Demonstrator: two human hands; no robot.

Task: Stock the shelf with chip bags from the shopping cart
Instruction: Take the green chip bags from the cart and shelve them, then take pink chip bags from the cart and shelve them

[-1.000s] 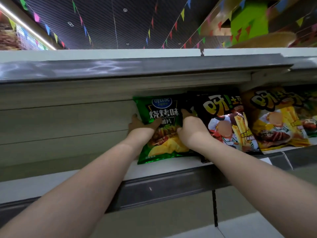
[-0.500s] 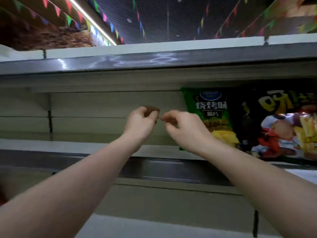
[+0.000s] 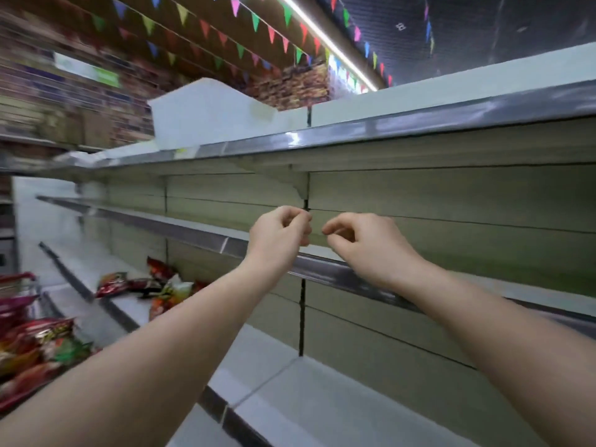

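Observation:
My left hand (image 3: 279, 233) and my right hand (image 3: 364, 245) hover side by side in front of the middle shelf (image 3: 338, 273), a little apart from each other. Both have loosely curled fingers and hold nothing. The stretch of shelf behind them is bare. At the bottom left, red and green chip bags (image 3: 35, 346) lie piled in the shopping cart, whose red handle (image 3: 16, 279) shows above them. The green bag and the other bags on the shelf are out of view.
A few red and yellow chip bags (image 3: 154, 288) lie loose on the lower shelf (image 3: 283, 375) to the left. The top shelf edge (image 3: 419, 124) runs overhead, with a white divider (image 3: 206, 114) on it. Coloured pennants hang from the ceiling.
Both hands let go of the green bag on the shelf and drew back empty. The view swung left, so the stocked bags left the frame and the cart came in.

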